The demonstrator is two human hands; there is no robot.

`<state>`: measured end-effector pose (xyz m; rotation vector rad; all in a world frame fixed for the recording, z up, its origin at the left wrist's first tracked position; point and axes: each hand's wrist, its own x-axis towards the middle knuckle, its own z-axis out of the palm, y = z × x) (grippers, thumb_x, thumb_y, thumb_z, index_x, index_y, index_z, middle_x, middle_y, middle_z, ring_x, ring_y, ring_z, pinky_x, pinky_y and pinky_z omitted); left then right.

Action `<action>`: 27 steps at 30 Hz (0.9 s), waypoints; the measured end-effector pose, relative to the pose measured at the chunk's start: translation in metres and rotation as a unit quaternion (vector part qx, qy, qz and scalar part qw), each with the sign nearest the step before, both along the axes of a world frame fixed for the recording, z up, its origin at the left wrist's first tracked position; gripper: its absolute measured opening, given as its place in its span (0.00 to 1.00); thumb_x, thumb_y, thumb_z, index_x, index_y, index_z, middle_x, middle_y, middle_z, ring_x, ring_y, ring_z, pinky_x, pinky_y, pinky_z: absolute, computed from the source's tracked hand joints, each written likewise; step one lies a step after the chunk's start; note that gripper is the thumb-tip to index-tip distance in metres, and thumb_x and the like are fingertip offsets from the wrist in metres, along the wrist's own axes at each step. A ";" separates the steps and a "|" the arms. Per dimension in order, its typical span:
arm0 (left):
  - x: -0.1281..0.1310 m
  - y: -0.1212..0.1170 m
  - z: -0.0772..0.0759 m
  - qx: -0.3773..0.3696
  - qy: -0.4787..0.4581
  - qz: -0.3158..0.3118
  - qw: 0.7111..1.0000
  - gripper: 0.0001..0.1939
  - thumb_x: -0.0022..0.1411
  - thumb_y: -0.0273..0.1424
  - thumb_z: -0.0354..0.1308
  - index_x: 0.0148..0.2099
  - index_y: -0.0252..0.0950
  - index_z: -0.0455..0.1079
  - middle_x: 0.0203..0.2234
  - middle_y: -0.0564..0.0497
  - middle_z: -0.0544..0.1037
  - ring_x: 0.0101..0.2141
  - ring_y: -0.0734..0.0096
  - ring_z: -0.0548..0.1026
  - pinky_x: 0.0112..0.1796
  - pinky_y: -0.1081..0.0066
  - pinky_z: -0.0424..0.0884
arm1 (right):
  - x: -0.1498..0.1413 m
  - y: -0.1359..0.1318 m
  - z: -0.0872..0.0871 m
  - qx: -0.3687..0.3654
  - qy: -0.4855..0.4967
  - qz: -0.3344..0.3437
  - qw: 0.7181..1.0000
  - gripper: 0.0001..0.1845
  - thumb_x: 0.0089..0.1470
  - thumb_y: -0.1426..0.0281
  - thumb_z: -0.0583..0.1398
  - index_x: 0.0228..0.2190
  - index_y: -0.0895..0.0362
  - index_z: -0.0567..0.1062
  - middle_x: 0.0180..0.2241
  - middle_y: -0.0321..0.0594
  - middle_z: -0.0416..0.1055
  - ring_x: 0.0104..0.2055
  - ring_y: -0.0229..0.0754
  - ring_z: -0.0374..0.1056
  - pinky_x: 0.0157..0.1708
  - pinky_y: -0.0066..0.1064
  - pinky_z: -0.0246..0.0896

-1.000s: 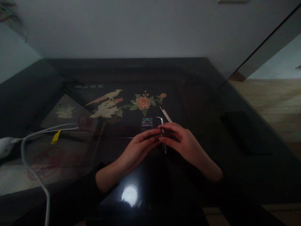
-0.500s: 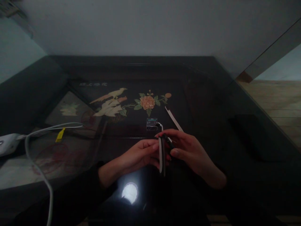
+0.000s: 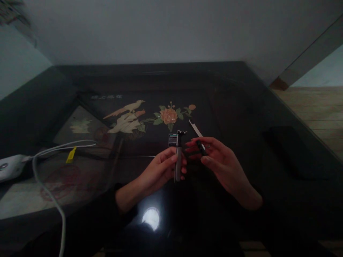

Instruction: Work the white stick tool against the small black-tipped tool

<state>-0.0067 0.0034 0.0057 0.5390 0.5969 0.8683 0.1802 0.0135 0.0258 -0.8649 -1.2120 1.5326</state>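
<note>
My left hand (image 3: 160, 168) is closed around the grey handle of a razor (image 3: 178, 162), which stands nearly upright with its black and silver neck at the top. Between the thumb and fingers of my right hand (image 3: 218, 155) is a small black razor head (image 3: 200, 147), a short way right of the handle and apart from it. Just behind the razor's neck, a small rectangular cartridge with a green strip (image 3: 172, 139) lies on the table, partly covered. A thin whitish strip with a dark tip (image 3: 196, 127) lies beyond my right hand, which hides its near end.
The glossy black table (image 3: 230, 107) has a bird and flower picture. At left sit a white device (image 3: 12, 167), a white cable (image 3: 49, 194) and a yellow tag (image 3: 71, 155). A dark flat object (image 3: 292, 151) lies at right. Behind is a wall.
The black razor head has come away from the razor, moving right with my right hand. My left hand has turned the razor so its neck shows, slightly up and left.
</note>
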 end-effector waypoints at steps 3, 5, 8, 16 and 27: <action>0.002 0.000 0.001 0.030 0.038 0.028 0.998 0.12 0.58 0.35 0.64 0.38 0.35 0.67 0.24 0.54 0.74 0.24 0.77 0.72 0.27 0.77 0.71 | 0.000 0.001 -0.001 0.020 -0.042 -0.028 0.999 0.19 0.49 0.63 0.68 0.43 0.52 0.74 0.42 0.41 0.77 0.44 0.43 0.75 0.45 0.37 0.73; 0.003 0.000 0.001 0.058 0.052 0.043 0.996 0.13 0.57 0.36 0.65 0.37 0.35 0.66 0.22 0.55 0.72 0.23 0.77 0.70 0.26 0.76 0.70 | 0.001 0.002 -0.002 0.029 -0.065 -0.032 0.997 0.19 0.49 0.63 0.68 0.43 0.53 0.73 0.41 0.42 0.77 0.42 0.43 0.75 0.44 0.38 0.73; 0.005 -0.003 -0.002 0.088 0.072 0.044 0.993 0.13 0.57 0.37 0.65 0.39 0.35 0.67 0.22 0.56 0.69 0.20 0.79 0.66 0.22 0.78 0.64 | 0.001 0.001 -0.001 0.034 -0.071 -0.036 0.996 0.19 0.48 0.63 0.68 0.43 0.53 0.73 0.40 0.40 0.78 0.42 0.43 0.76 0.44 0.37 0.73; 0.001 -0.005 -0.004 0.139 0.210 0.098 0.963 0.13 0.56 0.39 0.65 0.41 0.36 0.73 0.27 0.53 0.73 0.28 0.77 0.67 0.28 0.78 0.62 | 0.000 -0.001 0.000 0.052 -0.070 -0.048 0.995 0.22 0.48 0.60 0.68 0.44 0.52 0.73 0.38 0.39 0.77 0.42 0.42 0.75 0.43 0.36 0.74; -0.001 -0.004 0.002 0.210 0.335 0.110 0.912 0.11 0.57 0.37 0.63 0.40 0.36 0.76 0.27 0.52 0.76 0.28 0.72 0.69 0.32 0.73 0.64 | -0.001 -0.002 0.001 0.044 -0.075 -0.049 0.995 0.24 0.44 0.60 0.70 0.43 0.51 0.75 0.38 0.38 0.76 0.39 0.41 0.75 0.42 0.34 0.74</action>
